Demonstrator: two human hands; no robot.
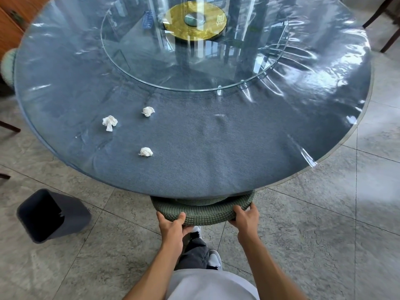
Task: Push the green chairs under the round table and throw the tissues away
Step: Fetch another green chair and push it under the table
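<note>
Two hands: left hand point(172, 227) and right hand point(245, 218), fingers clenched on the green chair point(203, 210) back
Chair: mostly under the round desk point(216, 148)
Tissues: three crumpled point(110, 122) point(148, 111) point(145, 152) on desk
Bin point(52, 215): floor, left

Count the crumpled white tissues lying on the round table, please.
3, all on the table's near-left part: one farthest left, one nearer the glass turntable, one closest to the near edge. None seems hidden.

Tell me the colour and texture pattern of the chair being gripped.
Green chair, with a small raised grid pattern; head view.
</note>
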